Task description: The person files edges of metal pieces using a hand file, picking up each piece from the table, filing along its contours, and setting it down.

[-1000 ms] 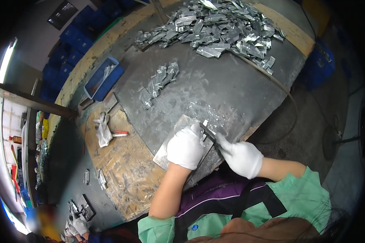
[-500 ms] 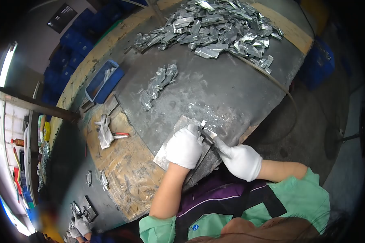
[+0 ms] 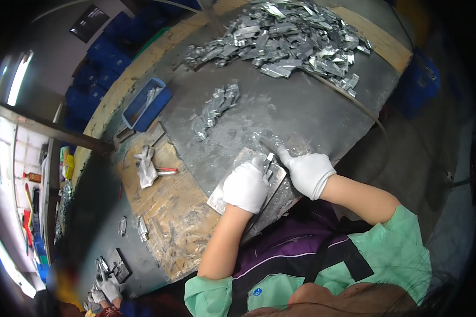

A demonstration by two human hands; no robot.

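My left hand [image 3: 246,186], in a white glove, is closed on a small shiny metal part [image 3: 269,159]. It presses the part over a flat metal block [image 3: 217,198] near the table's front edge. To the right, my gloved right hand [image 3: 309,173] grips a dark, narrow flat file [image 3: 268,143], its index finger stretched along the tool. The file points up and left, just beyond the part and apart from it. Bright metal filings lie around the block.
A large heap of metal parts [image 3: 296,39] covers the table's far side, with a smaller row [image 3: 216,108] nearer. At left are a blue bin [image 3: 156,108], a spare glove [image 3: 146,168] and a red-handled tool [image 3: 167,171]. A co-worker's gloved hands [image 3: 108,289] work at lower left.
My right hand has moved up and away from the left hand, taking the file off the part to beyond it. My left hand stays on the part. The whole view has shifted slightly.
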